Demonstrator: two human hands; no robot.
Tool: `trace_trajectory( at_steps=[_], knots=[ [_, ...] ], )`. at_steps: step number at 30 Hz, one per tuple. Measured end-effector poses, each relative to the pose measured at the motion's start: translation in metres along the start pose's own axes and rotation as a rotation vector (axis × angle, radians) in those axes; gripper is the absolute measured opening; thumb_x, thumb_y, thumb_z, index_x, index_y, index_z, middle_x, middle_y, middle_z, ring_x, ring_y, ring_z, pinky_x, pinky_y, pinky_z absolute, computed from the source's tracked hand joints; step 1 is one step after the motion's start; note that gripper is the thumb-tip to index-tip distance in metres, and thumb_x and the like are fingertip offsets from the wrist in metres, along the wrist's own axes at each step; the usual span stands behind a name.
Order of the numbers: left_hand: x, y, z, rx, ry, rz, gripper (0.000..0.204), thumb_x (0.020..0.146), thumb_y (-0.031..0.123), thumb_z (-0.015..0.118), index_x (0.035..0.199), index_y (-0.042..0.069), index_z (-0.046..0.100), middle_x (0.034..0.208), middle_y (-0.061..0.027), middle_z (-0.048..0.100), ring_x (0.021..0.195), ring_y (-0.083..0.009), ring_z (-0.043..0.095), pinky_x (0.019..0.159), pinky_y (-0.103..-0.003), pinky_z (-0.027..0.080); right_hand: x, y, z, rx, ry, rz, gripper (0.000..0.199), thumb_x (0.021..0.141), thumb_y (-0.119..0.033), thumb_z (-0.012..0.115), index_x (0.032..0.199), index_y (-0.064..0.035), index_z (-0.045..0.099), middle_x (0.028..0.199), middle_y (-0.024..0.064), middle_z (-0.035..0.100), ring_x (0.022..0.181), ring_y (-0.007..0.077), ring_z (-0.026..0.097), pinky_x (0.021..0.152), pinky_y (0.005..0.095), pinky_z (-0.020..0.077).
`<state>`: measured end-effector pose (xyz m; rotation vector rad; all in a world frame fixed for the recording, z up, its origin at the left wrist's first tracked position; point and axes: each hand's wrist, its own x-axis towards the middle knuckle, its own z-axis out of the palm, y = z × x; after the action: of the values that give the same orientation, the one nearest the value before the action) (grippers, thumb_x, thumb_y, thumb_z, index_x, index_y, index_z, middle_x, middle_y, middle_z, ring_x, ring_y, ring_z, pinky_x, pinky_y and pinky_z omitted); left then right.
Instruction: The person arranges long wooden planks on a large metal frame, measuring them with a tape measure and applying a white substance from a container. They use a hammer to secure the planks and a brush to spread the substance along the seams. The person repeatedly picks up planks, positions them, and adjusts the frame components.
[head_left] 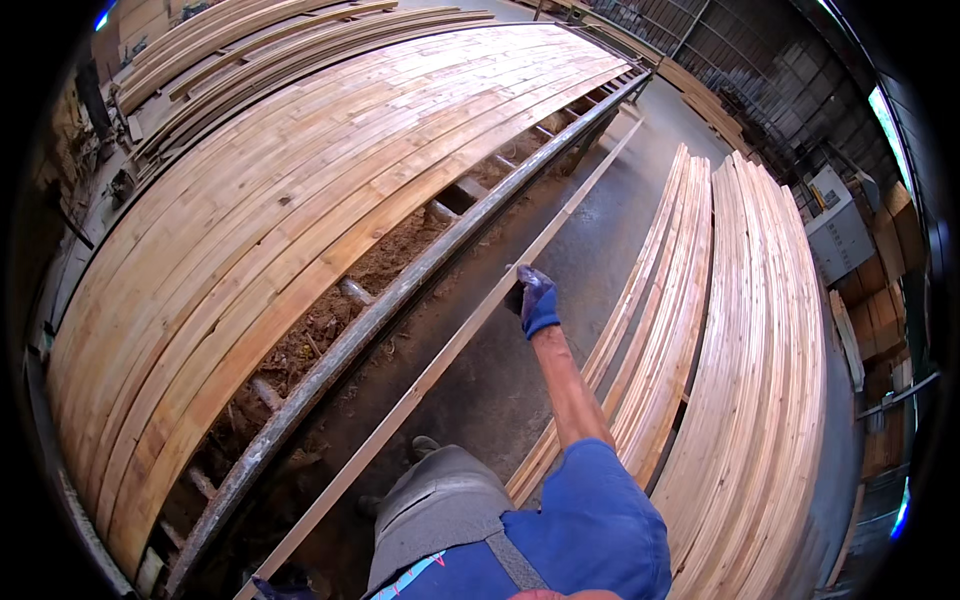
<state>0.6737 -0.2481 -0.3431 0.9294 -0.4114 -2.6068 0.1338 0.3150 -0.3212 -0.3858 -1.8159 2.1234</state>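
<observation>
A long, narrow wooden plank (412, 397) runs slantwise from the bottom edge to the far floor. My right hand (537, 299), in a dark blue glove, is closed round it near its middle, with the fingers partly hidden. At the bottom edge my left hand (283, 590), also in a dark glove, is at the near part of the same plank. Only a small part of that hand shows, and it appears closed on the wood. To the left, planks (300, 190) lie side by side on a long metal roller frame (330, 365).
Stacks of long planks (755, 330) lie to my right, with a narrower stack (665, 360) beside them. More boards (250, 60) lie beyond the frame at the far left. Wood debris (385, 240) fills the gaps under the rollers. A grey cabinet (838, 235) stands at the right.
</observation>
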Motion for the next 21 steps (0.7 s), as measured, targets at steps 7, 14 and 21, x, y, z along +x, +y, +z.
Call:
trace_trajectory(
  at_steps=[7, 14, 21],
  knots=[
    [0.032, 0.032, 0.014, 0.138, 0.153, 0.058, 0.053, 0.084, 0.049, 0.065, 0.105, 0.0, 0.064, 0.088, -0.0091, 0.068, 0.082, -0.0278, 0.064, 0.082, -0.043, 0.052, -0.068, -0.08, 0.081, -0.012, -0.059, 0.046, 0.026, 0.089, -0.026, 0.058, 0.095, -0.0041, 0.072, 0.073, 0.0033, 0.065, 0.055, 0.0124, 0.057, 0.048, 0.0272, 0.0458],
    [0.046, 0.073, 0.005, 0.19, 0.184, 0.063, 0.052, 0.086, 0.05, 0.063, 0.104, 0.001, 0.064, 0.087, -0.0088, 0.068, 0.078, -0.0257, 0.064, 0.077, -0.042, 0.053, -0.127, -0.088, 0.143, -0.12, -0.071, 0.004, 0.022, 0.087, -0.017, 0.064, 0.098, 0.0005, 0.069, 0.087, 0.0041, 0.067, 0.08, 0.0127, 0.059, 0.073, 0.0286, 0.0487],
    [0.063, 0.093, 0.004, 0.235, 0.164, 0.018, 0.051, 0.087, 0.051, 0.06, 0.103, 0.003, 0.064, 0.087, -0.0084, 0.068, 0.075, -0.0235, 0.064, 0.072, -0.04, 0.054, -0.162, 0.009, 0.168, -0.135, -0.147, 0.089, 0.026, 0.091, -0.025, 0.06, 0.09, -0.0002, 0.066, 0.074, 0.0026, 0.064, 0.064, 0.0121, 0.057, 0.059, 0.0291, 0.0491]
  ],
)
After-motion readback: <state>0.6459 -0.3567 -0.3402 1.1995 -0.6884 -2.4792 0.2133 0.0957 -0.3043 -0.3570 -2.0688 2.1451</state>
